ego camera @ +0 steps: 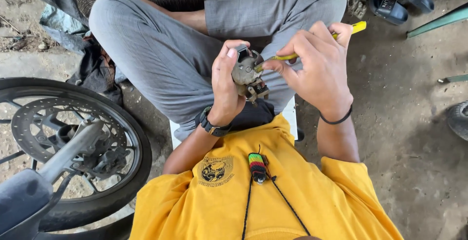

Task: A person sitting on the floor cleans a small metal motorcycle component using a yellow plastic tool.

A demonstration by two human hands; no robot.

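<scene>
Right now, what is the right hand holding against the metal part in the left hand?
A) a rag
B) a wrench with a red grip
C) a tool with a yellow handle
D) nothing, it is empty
C: the right hand grips a tool with a yellow handle, its tip set on the small grey metal part that the left hand holds up above the lap.

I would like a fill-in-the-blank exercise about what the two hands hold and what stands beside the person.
1. The left hand holds a small grey ____ part.
2. The right hand holds a tool with a ____ handle.
3. The tool's tip touches the part held in the ____ hand.
4. A motorcycle ____ with a brake disc stands at the person's left.

Missing words: metal; yellow; left; wheel
</scene>
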